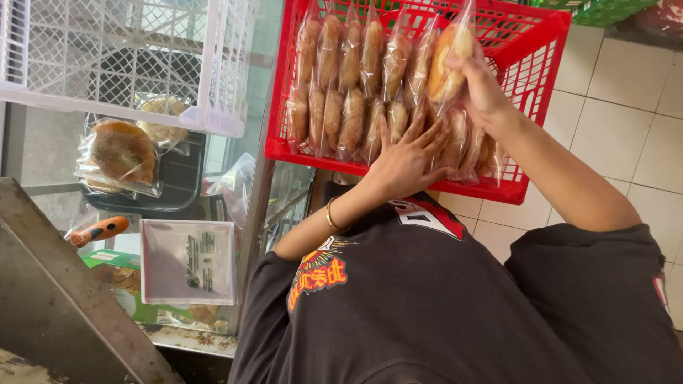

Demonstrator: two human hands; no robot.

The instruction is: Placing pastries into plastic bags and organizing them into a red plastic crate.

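Bagged bun, golden, clear-wrapped

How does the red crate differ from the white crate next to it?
The red crate is packed with rows of bagged buns standing on edge; the white crate shows nothing inside. The red crate sits over the tiled floor, the white crate over a glass counter. Both hands work in the red crate: the right hand lifts one bagged bun, the left hand steadies the rows. Both are plastic lattice crates.

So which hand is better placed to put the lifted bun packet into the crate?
Right: the right hand grips the bun packet over the red crate; the left hand lies flat on the packed rows.
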